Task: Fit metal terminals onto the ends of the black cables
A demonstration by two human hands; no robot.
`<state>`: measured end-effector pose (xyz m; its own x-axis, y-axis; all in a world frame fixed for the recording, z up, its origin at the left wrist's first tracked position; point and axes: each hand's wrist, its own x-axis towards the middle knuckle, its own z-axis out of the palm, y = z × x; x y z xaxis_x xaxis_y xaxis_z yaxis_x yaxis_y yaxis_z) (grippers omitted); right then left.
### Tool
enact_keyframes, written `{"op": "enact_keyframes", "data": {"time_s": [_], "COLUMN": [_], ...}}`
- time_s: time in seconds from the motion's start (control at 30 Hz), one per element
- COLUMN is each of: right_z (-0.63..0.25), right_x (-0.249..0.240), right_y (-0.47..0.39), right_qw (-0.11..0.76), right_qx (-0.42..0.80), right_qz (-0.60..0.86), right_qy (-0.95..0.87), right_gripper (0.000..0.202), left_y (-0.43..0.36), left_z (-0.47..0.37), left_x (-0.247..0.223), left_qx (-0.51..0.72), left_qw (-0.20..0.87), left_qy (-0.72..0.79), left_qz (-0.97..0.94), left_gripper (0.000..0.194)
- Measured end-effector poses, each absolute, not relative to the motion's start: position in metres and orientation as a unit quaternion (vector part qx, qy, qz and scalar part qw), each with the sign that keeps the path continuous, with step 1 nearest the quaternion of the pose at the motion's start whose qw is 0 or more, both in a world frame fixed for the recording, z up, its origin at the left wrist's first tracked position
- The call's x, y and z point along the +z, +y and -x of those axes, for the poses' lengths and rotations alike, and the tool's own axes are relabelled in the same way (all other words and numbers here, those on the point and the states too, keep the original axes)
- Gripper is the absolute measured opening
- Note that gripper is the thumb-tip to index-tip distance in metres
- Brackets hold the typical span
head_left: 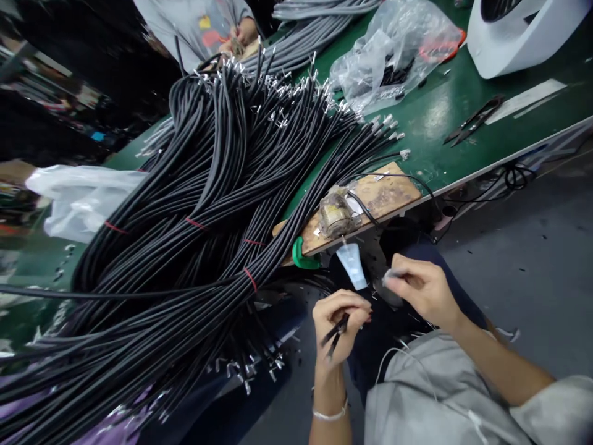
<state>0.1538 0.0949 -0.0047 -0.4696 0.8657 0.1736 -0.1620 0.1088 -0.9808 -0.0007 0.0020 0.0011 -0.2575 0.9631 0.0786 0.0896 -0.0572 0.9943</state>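
My left hand (340, 324), with a white band at its wrist, is closed around a couple of short black pieces (340, 330) that stick out below the fingers. Thumb and forefinger of my right hand (424, 287) pinch a small greyish thing (390, 275), too blurred to name. Both hands are over my lap, apart from each other. Just beyond them, a small motor-like device (334, 213) sits on a wooden board (393, 185), and a pale blue tapered piece (352, 264) hangs off its front. Bundles of black cables (222, 185) with silvery ends lie to the left.
A green clamp (303, 254) grips the board at the edge of the green table (435, 117). Scissors-like snips (472, 120), a plastic bag (393, 55) of black pieces and a white housing (519, 37) lie farther back. Another person's hands (238, 37) work across the table.
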Motion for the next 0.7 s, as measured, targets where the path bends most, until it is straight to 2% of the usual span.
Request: {"op": "enact_keyframes", "data": {"time_s": [0.1, 0.2, 0.37, 0.53, 0.7], "right_z": [-0.154, -0.146, -0.142, -0.138, -0.140], "right_x": [0.013, 0.019, 0.012, 0.002, -0.005], "right_y": [0.083, 0.074, 0.070, 0.064, 0.073], "right_qw": [0.402, 0.399, 0.472, 0.470, 0.422], "right_qx": [0.470, 0.428, 0.448, 0.427, 0.547], "right_qz": [0.189, 0.150, 0.188, 0.263, 0.339], "right_qy": [-0.763, -0.797, -0.736, -0.727, -0.638], "right_gripper": [0.012, 0.006, 0.002, 0.014, 0.024], "left_y": [0.003, 0.002, -0.007, -0.012, -0.010], "left_z": [-0.002, -0.001, 0.006, -0.002, -0.014], "left_x": [0.007, 0.012, 0.014, 0.011, 0.013], "left_qx": [0.509, 0.496, 0.518, 0.491, 0.470], "left_qw": [0.389, 0.375, 0.370, 0.317, 0.254], "left_qy": [0.620, 0.622, 0.590, 0.596, 0.634], "left_qz": [-0.454, -0.477, -0.497, -0.550, -0.560], "left_gripper": [0.019, 0.024, 0.010, 0.003, 0.006]}}
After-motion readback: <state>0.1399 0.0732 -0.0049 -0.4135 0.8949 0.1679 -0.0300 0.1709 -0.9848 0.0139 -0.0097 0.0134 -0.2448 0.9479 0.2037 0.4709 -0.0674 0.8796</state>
